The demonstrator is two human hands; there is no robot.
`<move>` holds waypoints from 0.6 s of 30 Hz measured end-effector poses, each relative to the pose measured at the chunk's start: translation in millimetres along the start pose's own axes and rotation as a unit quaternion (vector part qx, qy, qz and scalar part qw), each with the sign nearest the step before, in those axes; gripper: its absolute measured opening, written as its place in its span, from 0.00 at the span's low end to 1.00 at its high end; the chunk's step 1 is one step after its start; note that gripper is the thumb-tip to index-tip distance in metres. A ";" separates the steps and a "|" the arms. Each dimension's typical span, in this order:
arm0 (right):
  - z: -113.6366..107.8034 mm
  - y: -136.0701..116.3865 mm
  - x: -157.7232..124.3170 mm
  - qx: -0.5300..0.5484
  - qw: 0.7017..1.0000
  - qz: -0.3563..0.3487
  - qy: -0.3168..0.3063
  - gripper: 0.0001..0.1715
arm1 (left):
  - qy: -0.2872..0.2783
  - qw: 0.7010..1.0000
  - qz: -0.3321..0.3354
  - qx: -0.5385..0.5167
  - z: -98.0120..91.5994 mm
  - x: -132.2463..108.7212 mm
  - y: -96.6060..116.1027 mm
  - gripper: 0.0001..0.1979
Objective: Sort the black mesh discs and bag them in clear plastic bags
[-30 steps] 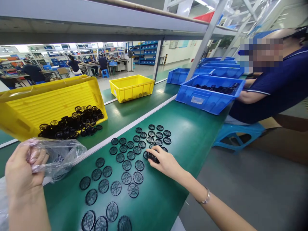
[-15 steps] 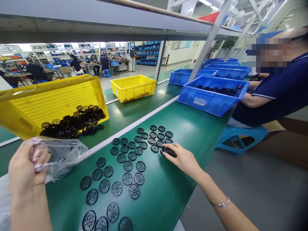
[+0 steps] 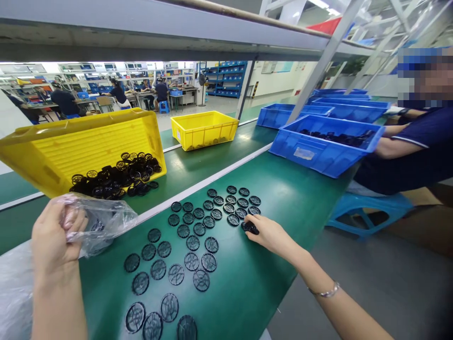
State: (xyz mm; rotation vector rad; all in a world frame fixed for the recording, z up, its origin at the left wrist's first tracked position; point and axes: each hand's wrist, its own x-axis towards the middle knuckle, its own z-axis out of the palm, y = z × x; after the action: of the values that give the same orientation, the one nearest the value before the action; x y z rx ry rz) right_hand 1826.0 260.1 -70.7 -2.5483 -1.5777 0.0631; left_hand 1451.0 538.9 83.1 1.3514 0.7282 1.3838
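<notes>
Under your fingers runs a green desk [image 3: 247, 283], with a grey floor [image 3: 354, 283] past its edge to your right. Ahead of your left hand, a yellow plastic crate [image 3: 95, 151] sits tilted, a heap of black mesh discs [image 3: 113, 177] slumped in its low corner. Farther out beyond your fingers stands a second yellow crate [image 3: 204, 134]. To the right of your fingers are blue plastic crates, the nearest [image 3: 320, 156] holding dark parts. Beside them, a co-worker [image 3: 417, 151] in a navy shirt sits on a blue stool [image 3: 368, 210].

Rows of laid-out discs [image 3: 187, 241] lie flat on the desk between your hands. Your left hand [image 3: 58, 231] is clenched around a crumpled clear plastic bag [image 3: 102, 224], with something dark showing inside. Your right hand [image 3: 271, 238], a thin bracelet [image 3: 327, 293] on its wrist, reaches the edge of the rows. Its fingers [image 3: 256, 225] are closed on a small stack of black discs [image 3: 249, 228], just beside the nearest laid-out discs.
</notes>
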 end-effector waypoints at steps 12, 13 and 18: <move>-100.8 -175.9 20.4 0.288 0.932 -0.189 0.113 0.15 | -0.054 0.958 0.049 0.279 2.9 -28.3 3.8 0.12; -105.7 -210.5 27.0 0.287 0.917 -0.255 0.105 0.15 | -0.057 0.949 0.060 0.305 4.2 -32.1 7.0 0.13; -90.0 -354.0 90.2 0.253 0.875 -0.411 0.030 0.14 | -0.059 0.923 0.116 0.362 3.1 -42.7 18.4 0.11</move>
State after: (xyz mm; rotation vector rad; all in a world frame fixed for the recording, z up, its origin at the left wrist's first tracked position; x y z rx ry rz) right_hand 1562.3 486.9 72.7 -1.3504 -2.1219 0.2557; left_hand 1442.8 493.1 86.2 2.1367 1.0862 1.2374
